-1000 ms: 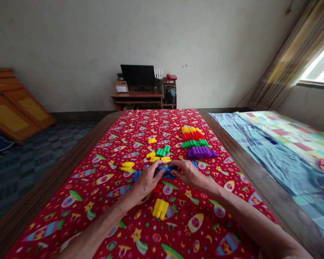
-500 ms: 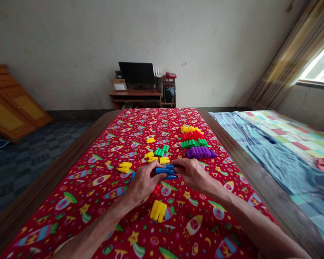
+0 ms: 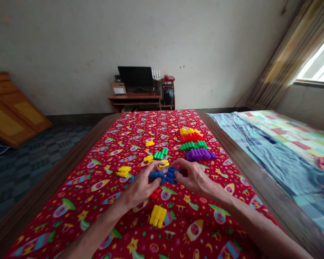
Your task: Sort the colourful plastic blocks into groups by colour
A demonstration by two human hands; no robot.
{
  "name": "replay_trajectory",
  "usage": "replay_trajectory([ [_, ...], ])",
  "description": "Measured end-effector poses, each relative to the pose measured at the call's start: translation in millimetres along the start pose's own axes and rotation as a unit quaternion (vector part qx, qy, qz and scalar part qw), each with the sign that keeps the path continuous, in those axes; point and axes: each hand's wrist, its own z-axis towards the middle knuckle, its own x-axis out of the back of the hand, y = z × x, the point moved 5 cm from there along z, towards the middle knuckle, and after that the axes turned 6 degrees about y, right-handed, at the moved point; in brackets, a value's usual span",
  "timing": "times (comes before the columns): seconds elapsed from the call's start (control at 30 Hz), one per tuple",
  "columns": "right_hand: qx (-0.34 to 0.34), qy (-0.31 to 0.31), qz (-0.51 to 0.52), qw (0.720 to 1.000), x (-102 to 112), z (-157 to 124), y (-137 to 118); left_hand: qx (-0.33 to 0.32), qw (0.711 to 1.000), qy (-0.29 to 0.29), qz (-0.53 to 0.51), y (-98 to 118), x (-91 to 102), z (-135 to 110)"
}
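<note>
My left hand (image 3: 143, 183) is closed around a blue tube-shaped toy block (image 3: 157, 175). Close beside it, my right hand (image 3: 190, 173) pinches a second blue block (image 3: 171, 175) of joined tubes. The two blue blocks nearly meet; whether they touch I cannot tell. Partly hidden behind my left hand are another blue piece (image 3: 132, 178) and a red block (image 3: 154, 194). A yellow block (image 3: 158, 216) lies on the cloth in front of my hands. Beyond them are a green block (image 3: 160, 154) and several yellow blocks (image 3: 123, 171).
Rows of purple (image 3: 201, 154), green (image 3: 193, 145), red (image 3: 191, 136) and yellow blocks (image 3: 190, 131) lie at the right of the red patterned cloth (image 3: 135, 126). A bed (image 3: 275, 151) stands to the right. A desk with a monitor (image 3: 135, 78) is against the wall.
The blue blocks, stacked together between my hands before, are now apart side by side, one in each hand. My left hand has turned its block so the tube ends face right.
</note>
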Motion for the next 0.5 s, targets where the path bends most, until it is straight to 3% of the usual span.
replay_trajectory([
  [0.07, -0.028, -0.002, 0.025, 0.999, -9, -3, 0, -0.002, 0.999, -0.032, 0.037, 2, -20.9, -8],
  [0.13, -0.067, -0.004, 0.059, 0.996, -16, -6, 3, 0.004, 0.998, -0.026, 0.057, 2, -35.1, -15],
  [0.27, -0.079, -0.02, 0.101, 0.992, -22, -9, 6, -0.011, 0.999, 0.014, 0.042, 1, -45.1, -20],
  [0.37, -0.014, -0.053, 0.077, 0.996, -15, -10, -3, 0.054, 0.998, 0.015, -0.001, -10, -41.8, -18],
  [0.5, 0.155, -0.065, -0.094, 0.981, -6, -16, -22, 0.165, 0.977, 0.023, -0.131, -26, -34.9, -16],
])
